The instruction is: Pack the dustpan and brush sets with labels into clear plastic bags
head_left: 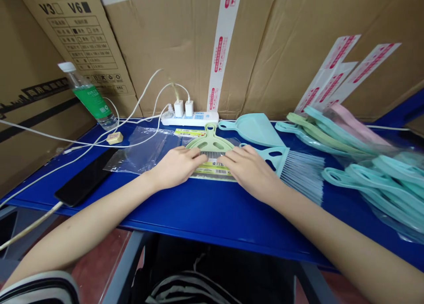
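Observation:
A light green hand brush (210, 141) lies at the middle of the table, handle pointing away from me, over a plastic bag with a yellow printed label (217, 168). My left hand (175, 166) has its fingers curled over the brush's left side. From the other side, my right hand (250, 169) curls its fingers over its right end; the fingers hide parts of the bristles and label. Just right of it lies a teal hand brush (281, 158) with pale bristles, partly behind my right hand. Beyond that sits a teal dustpan (256, 128).
Teal, green and pink wrapped dustpans and brushes (374, 180) are piled at right. A clear plastic bag (145, 147), black phone (84, 178), bottle (91, 98) and white cables lie left. A power strip (202, 118) stands against the cardboard (179, 39) behind.

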`<state>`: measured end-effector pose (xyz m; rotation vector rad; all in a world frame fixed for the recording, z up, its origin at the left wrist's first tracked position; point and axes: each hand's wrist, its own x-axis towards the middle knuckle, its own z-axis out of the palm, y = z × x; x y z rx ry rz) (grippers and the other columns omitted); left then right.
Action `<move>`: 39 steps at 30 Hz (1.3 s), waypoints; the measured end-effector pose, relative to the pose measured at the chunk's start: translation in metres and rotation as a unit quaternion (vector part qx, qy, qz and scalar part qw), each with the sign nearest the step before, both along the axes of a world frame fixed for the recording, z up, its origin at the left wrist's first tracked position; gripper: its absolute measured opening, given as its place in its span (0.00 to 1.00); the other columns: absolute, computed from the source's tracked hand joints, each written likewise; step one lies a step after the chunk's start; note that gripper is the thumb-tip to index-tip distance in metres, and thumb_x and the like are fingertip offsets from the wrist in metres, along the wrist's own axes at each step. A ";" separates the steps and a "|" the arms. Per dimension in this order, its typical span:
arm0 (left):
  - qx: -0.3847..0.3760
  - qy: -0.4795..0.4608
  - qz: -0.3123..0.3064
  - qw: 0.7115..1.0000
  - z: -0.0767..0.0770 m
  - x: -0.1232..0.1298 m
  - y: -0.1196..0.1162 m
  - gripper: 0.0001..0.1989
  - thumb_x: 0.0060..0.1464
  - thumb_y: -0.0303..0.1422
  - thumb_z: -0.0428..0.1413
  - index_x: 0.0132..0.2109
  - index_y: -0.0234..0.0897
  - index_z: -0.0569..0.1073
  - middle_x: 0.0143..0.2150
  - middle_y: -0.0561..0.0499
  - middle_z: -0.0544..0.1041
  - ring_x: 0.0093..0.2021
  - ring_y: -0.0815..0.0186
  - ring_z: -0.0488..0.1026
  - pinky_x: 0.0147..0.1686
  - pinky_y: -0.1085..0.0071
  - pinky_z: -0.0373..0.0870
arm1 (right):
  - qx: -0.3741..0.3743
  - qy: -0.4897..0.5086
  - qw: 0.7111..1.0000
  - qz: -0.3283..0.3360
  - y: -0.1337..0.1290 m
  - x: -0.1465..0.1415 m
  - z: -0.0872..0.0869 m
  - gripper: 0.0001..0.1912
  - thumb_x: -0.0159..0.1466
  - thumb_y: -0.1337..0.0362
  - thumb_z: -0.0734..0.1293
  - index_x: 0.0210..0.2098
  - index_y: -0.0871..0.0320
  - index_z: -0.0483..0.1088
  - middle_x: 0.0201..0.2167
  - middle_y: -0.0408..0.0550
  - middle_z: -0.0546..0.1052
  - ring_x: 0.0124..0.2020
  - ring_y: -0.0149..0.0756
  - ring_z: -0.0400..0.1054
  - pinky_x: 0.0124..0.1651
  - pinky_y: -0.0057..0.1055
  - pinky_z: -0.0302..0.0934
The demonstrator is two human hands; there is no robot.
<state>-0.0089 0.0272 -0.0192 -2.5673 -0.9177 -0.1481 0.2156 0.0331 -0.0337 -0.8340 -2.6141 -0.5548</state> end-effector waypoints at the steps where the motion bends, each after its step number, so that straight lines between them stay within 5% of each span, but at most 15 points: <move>1: -0.004 0.012 -0.010 1.000 0.000 0.001 0.000 0.16 0.59 0.23 0.49 0.50 0.39 0.74 0.36 0.50 0.75 0.29 0.66 0.71 0.32 0.68 0.69 | -0.010 -0.003 1.000 0.016 0.001 -0.001 -0.001 0.18 0.64 0.79 0.55 0.36 0.58 0.74 0.27 0.48 0.73 0.31 0.39 0.63 0.34 0.34 0.50; 8: -0.031 0.041 -0.036 0.998 0.002 -0.004 0.000 0.21 0.59 0.23 0.46 0.54 0.44 0.75 0.36 0.50 0.74 0.28 0.68 0.71 0.31 0.69 0.70 | -0.059 -0.005 0.996 0.059 0.005 0.007 0.001 0.22 0.63 0.79 0.55 0.39 0.54 0.77 0.26 0.45 0.71 0.28 0.37 0.61 0.34 0.33 0.52; 12: -0.072 0.003 -0.053 0.996 0.008 -0.020 0.003 0.20 0.58 0.24 0.47 0.52 0.42 0.77 0.34 0.49 0.72 0.31 0.66 0.70 0.33 0.68 0.70 | -0.087 0.002 0.994 0.061 0.010 0.028 0.011 0.20 0.60 0.77 0.57 0.32 0.54 0.79 0.25 0.47 0.69 0.31 0.39 0.62 0.36 0.34 0.54; 21: -0.184 -0.090 -0.011 0.979 0.025 -0.046 0.010 0.15 0.60 0.35 0.49 0.41 0.41 0.81 0.32 0.50 0.68 0.35 0.65 0.66 0.35 0.70 0.66 | -0.225 0.029 0.974 -0.028 0.009 0.044 0.020 0.17 0.57 0.72 0.58 0.33 0.53 0.77 0.25 0.45 0.72 0.28 0.36 0.66 0.32 0.32 0.58; 26: -0.293 -0.172 0.041 0.940 0.017 -0.044 0.013 0.15 0.61 0.40 0.50 0.36 0.36 0.77 0.27 0.54 0.69 0.25 0.72 0.64 0.26 0.75 0.61 | -0.328 0.075 0.938 -0.082 0.001 0.030 0.021 0.10 0.63 0.62 0.58 0.25 0.53 0.63 0.21 0.41 0.68 0.23 0.34 0.63 0.27 0.30 0.55; 32: -0.314 -0.199 0.108 0.922 0.006 -0.033 0.008 0.05 0.56 0.33 0.49 0.34 0.37 0.67 0.18 0.61 0.64 0.18 0.73 0.61 0.22 0.76 0.54 | -0.336 0.100 0.923 -0.161 -0.003 0.019 0.014 0.07 0.59 0.69 0.58 0.27 0.52 0.55 0.19 0.39 0.68 0.21 0.34 0.63 0.25 0.30 0.51; 36: -0.331 -0.245 0.098 0.906 0.004 -0.031 0.006 0.04 0.54 0.31 0.49 0.32 0.37 0.66 0.17 0.62 0.62 0.17 0.75 0.58 0.20 0.77 0.55 | -0.356 0.138 0.911 -0.155 0.000 0.019 0.010 0.07 0.58 0.70 0.57 0.28 0.51 0.53 0.16 0.35 0.65 0.18 0.34 0.61 0.24 0.30 0.51; 39: -0.383 -0.309 0.103 0.865 0.005 -0.030 0.007 0.03 0.51 0.31 0.49 0.31 0.36 0.65 0.18 0.60 0.65 0.17 0.76 0.61 0.19 0.79 0.59 | -0.372 0.221 0.893 -0.128 0.003 0.022 0.009 0.06 0.57 0.69 0.58 0.29 0.51 0.55 0.14 0.33 0.64 0.18 0.33 0.62 0.25 0.31 0.54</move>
